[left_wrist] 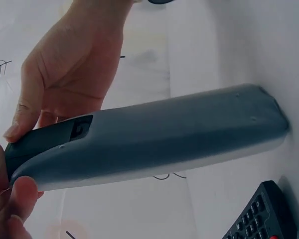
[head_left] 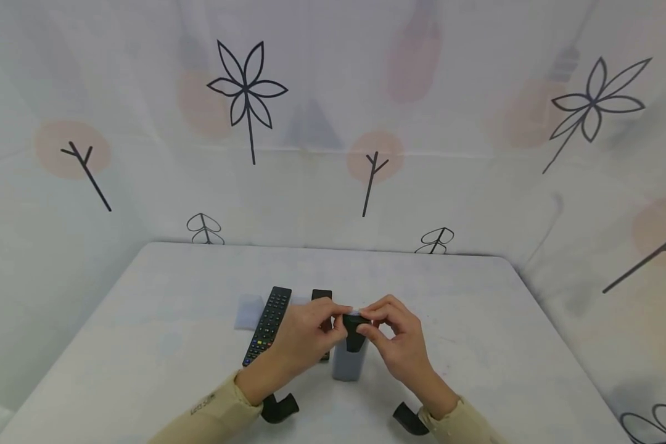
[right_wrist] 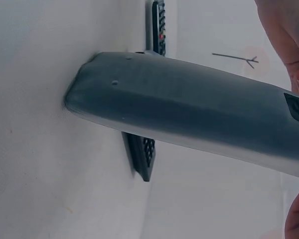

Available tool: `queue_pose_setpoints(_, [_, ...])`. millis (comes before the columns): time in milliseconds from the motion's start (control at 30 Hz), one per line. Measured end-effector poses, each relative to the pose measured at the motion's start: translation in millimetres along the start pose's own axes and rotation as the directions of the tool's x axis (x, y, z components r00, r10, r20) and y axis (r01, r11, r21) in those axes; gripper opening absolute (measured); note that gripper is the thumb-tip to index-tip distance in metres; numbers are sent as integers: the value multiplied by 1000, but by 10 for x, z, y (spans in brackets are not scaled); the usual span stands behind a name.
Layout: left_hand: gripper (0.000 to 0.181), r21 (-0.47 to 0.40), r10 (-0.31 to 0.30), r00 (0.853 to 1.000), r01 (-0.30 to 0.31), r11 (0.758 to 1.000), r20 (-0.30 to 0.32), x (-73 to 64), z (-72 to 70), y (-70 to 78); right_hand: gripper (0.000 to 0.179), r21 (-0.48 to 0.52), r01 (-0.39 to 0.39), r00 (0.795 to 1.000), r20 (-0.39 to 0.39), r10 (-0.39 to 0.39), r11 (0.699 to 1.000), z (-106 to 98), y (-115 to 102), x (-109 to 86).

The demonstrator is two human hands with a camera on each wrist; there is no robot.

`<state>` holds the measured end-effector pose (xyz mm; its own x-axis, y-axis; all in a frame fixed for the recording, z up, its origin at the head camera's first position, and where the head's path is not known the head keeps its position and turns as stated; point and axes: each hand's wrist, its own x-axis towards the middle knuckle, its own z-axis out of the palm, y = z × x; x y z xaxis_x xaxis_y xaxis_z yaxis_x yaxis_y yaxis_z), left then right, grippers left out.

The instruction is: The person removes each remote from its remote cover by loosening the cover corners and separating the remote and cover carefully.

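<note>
A black remote control (head_left: 356, 338) stands upright on the table inside a translucent grey sleeve (head_left: 348, 367). At its top, my left hand (head_left: 305, 333) pinches the sleeve's edge from the left. My right hand (head_left: 402, 339) pinches the same end from the right, thumb lying against the remote. In the left wrist view the smooth sleeve (left_wrist: 179, 129) covers most of the remote, whose black end (left_wrist: 45, 142) shows between the fingers. The lower end of the sleeve (right_wrist: 179, 99) touches the table in the right wrist view.
Beyond my left hand lie a long black remote (head_left: 272, 317) with coloured buttons and another dark remote (head_left: 322, 294), partly hidden. A flat translucent sleeve (head_left: 248, 312) lies left of them. Dark curved pieces (head_left: 280, 409) show by my wrists. Patterned cloth (head_left: 311, 203) hangs behind the white table (head_left: 449, 296).
</note>
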<state>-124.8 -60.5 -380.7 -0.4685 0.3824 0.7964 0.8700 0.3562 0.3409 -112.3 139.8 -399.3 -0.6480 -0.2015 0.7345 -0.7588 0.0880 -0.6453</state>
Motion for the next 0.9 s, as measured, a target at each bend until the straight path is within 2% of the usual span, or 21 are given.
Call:
queue_pose_setpoints(67, [22, -73, -68, 998, 68, 995, 11, -2, -6, -4, 33, -6, -13, 1000, -3, 13, 1000, -1, -6, -2])
queue_pose_setpoints(167, [22, -164, -150, 988, 152, 975, 29, 5, -12, -18, 33, -8, -19, 1000, -9, 19, 1000, -2, -15, 6])
queue_pose_setpoints(267, [22, -228, -245, 967, 254, 940, 68, 11, -11, -30, 33, -10, -33, 999, -16, 33, 999, -1, -26, 5])
queue_pose_setpoints(333, [22, -271, -325, 940, 342, 900, 105, 9, -3, -35, 32, -17, -38, 999, -15, 38, 999, 2, -35, -4])
queue_pose_setpoints(433, [20, -325, -438, 885, 466, 823, 160, 0, 15, -39, 32, -26, -47, 999, -11, 46, 999, 5, -42, -22])
queue_pose_setpoints(500, [18, -355, -488, 853, 521, 776, 187, -5, 23, -39, 32, -36, -45, 999, -10, 45, 998, 7, -45, -33])
queue_pose_setpoints(600, [16, -374, -523, 825, 564, 736, 216, -17, 35, -51, 33, -47, -57, 998, -12, 57, 997, 1, -60, -38])
queue_pose_setpoints(700, [16, -379, -527, 810, 587, 716, 259, -41, 37, -72, 33, -67, -87, 996, -7, 86, 994, -3, -77, -43])
queue_pose_setpoints(800, [17, -379, -513, 801, 598, 707, 308, -67, 25, -95, 32, -86, -123, 992, -1, 123, 989, -3, -81, -58])
queue_pose_setpoints(900, [17, -380, -488, 806, 589, 713, 334, -87, 3, -114, 33, -101, -148, 989, 4, 149, 984, -4, -70, -72])
